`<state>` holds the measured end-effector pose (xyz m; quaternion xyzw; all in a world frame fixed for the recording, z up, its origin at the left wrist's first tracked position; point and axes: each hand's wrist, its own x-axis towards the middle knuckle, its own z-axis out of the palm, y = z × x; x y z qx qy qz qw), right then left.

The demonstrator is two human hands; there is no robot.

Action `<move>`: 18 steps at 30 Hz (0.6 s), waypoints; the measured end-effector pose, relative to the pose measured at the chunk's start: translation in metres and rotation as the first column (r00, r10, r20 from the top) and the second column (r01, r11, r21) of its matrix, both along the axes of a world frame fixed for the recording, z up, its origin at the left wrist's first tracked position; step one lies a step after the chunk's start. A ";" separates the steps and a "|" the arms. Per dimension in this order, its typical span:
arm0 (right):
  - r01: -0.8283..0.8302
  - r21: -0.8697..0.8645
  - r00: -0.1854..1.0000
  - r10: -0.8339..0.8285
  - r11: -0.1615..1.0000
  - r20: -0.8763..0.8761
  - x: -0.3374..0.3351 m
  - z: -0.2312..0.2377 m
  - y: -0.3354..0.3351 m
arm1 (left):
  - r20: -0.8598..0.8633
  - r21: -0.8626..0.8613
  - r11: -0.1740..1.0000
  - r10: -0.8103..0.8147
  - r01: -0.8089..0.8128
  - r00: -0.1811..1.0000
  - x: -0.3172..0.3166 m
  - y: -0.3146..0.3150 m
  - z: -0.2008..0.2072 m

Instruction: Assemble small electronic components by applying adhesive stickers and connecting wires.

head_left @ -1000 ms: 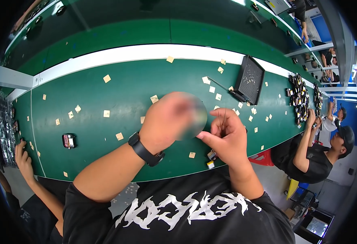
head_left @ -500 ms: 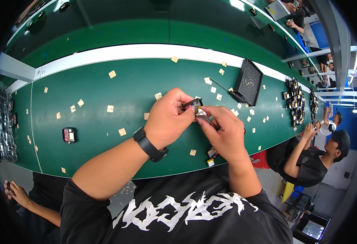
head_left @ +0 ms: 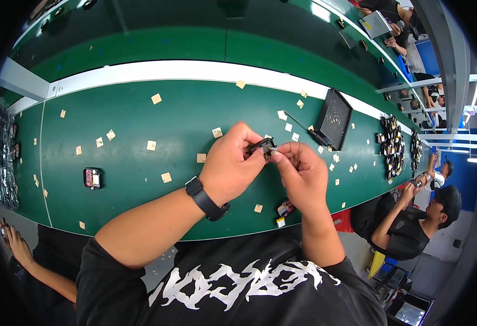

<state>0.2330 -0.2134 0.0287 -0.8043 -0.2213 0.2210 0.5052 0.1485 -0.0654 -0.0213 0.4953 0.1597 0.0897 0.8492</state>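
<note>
Above the middle of the bench, my left hand (head_left: pixel 230 162) is closed around a small black electronic device housing (head_left: pixel 261 145), tilted between thumb and fingers. A dark watch sits on that wrist. My right hand (head_left: pixel 304 176) pinches at the housing's right side, where something small and pale shows at the fingertips. What exactly it grips is too small to make out. Close to the right wrist, near the bench's front edge, lies a small circuit board with a battery (head_left: pixel 283 213). Farther left, a similar black housing with a reddish board inside (head_left: pixel 92 178) rests on the green bench (head_left: pixel 124 201).
Pale square paper pieces (head_left: pixel 151 145) are scattered over the bench. A black tray (head_left: pixel 333 120) stands at the back right, with a thin rod beside it. Beyond it are piles of small devices (head_left: pixel 392 146). Plastic-wrapped items (head_left: pixel 4 157) line the left end. Co-workers sit on both sides.
The housing has turned in my left hand, so its inside shows less. My right fingertips have shifted slightly along its right side. The view has moved a little.
</note>
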 end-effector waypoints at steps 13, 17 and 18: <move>-0.086 0.051 0.975 0.073 0.995 0.208 0.013 -0.008 -0.002 | 0.109 -0.082 0.989 -0.114 0.123 0.987 0.000 0.002 -0.004; -0.003 0.048 0.997 -0.001 0.999 0.071 0.014 -0.006 -0.003 | 0.112 -0.135 0.979 -0.137 0.152 0.984 0.003 0.003 0.001; -0.001 0.054 0.996 -0.004 0.999 0.086 0.013 -0.004 -0.002 | 0.128 -0.192 0.972 -0.109 0.132 0.986 0.003 0.003 0.002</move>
